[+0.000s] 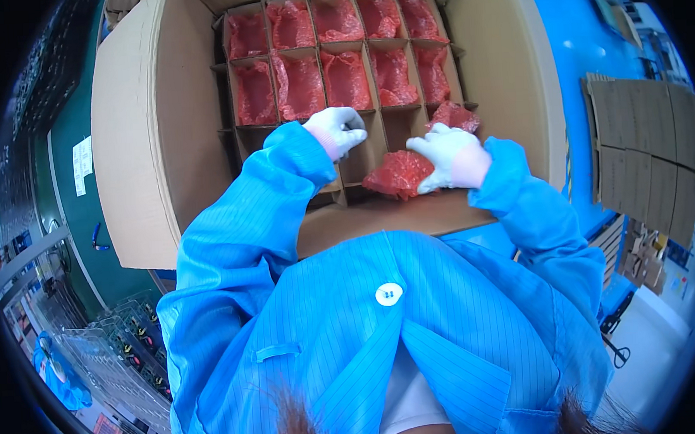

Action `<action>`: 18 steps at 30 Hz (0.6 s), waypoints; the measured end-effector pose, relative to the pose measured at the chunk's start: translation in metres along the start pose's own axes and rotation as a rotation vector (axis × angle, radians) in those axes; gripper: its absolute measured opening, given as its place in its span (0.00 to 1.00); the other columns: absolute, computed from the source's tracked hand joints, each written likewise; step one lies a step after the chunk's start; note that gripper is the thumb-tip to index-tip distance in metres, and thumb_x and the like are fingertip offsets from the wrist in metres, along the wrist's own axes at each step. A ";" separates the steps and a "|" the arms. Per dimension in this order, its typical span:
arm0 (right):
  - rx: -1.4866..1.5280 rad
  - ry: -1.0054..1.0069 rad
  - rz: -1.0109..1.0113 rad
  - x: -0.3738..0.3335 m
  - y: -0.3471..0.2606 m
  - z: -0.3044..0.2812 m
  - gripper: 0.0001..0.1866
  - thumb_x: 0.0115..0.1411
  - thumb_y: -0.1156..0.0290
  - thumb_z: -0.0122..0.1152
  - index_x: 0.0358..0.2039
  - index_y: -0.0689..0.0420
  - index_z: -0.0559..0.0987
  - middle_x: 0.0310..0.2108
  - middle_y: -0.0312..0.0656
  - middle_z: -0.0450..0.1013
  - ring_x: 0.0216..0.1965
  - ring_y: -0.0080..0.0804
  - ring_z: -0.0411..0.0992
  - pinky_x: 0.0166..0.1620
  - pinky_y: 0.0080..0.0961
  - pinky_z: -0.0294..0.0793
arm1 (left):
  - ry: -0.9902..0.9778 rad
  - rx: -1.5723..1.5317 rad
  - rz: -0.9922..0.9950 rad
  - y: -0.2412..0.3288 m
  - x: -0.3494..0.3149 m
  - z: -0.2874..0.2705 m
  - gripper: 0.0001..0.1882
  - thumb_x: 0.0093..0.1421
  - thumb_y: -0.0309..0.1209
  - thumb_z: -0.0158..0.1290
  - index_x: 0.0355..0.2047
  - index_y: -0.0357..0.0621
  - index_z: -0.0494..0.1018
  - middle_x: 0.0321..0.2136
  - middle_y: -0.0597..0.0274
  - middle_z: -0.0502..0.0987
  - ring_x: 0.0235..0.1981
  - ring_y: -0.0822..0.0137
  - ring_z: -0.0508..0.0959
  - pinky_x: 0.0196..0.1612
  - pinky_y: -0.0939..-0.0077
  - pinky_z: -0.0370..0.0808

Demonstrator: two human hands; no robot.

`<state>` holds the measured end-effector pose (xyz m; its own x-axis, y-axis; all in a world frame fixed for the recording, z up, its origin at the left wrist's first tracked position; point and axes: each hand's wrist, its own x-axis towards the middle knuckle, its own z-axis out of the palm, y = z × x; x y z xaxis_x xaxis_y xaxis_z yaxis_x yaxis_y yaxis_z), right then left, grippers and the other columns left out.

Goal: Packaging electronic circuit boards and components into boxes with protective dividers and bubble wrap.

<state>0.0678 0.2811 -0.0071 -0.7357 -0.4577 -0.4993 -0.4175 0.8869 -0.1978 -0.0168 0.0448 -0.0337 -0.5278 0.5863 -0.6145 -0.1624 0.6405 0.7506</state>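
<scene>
Both my hands wear white gloves and are over a large cardboard box (131, 149) fitted with cardboard dividers (369, 150). My right hand (450, 158) grips a crumpled red bubble-wrap bag (396, 174) over the near right compartments. Just beyond that hand, another red bubble-wrap piece (455, 117) sits in a compartment at the right end. My left hand (339, 131) is curled, thumb and fingers bent toward each other, beside a divider in the middle of the third row. Whatever it may pinch is hidden. Red bubble-wrap liners (347, 79) fill the compartments of the two far rows.
Tall box flaps rise at the left and right. A green surface (70, 163) with a blue-handled tool (99, 237) lies left of the box. Stacked flat cardboard (643, 150) stands at the right by the blue floor (577, 67). Racked circuit boards (128, 343) are at lower left.
</scene>
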 end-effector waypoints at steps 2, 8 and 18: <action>-0.014 0.088 -0.072 0.000 -0.005 0.017 0.14 0.45 0.63 0.58 0.32 0.57 0.75 0.29 0.42 0.72 0.30 0.40 0.69 0.36 0.30 0.68 | -0.043 -0.002 0.118 0.005 0.007 0.007 0.13 0.53 0.32 0.49 0.36 0.37 0.69 0.27 0.58 0.72 0.22 0.69 0.71 0.24 0.79 0.70; 1.025 0.099 -0.047 -0.012 0.005 -0.051 0.14 0.48 0.64 0.59 0.31 0.60 0.75 0.30 0.38 0.71 0.28 0.28 0.68 0.35 0.24 0.68 | 0.087 -0.560 0.424 0.020 -0.015 0.011 0.13 0.48 0.31 0.53 0.33 0.35 0.71 0.25 0.57 0.73 0.26 0.66 0.73 0.33 0.78 0.71; 1.600 0.925 0.087 0.039 0.016 -0.070 0.17 0.55 0.66 0.54 0.41 0.65 0.70 0.34 0.41 0.71 0.34 0.24 0.68 0.40 0.17 0.67 | 0.114 -0.721 0.389 -0.016 -0.057 -0.039 0.11 0.48 0.26 0.54 0.32 0.37 0.69 0.26 0.58 0.72 0.28 0.69 0.72 0.37 0.80 0.69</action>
<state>-0.0049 0.2729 0.0293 -0.9769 0.1916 -0.0950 0.0688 -0.1395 -0.9878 -0.0163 -0.0184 -0.0011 -0.7319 0.6216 -0.2792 -0.4251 -0.0963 0.9000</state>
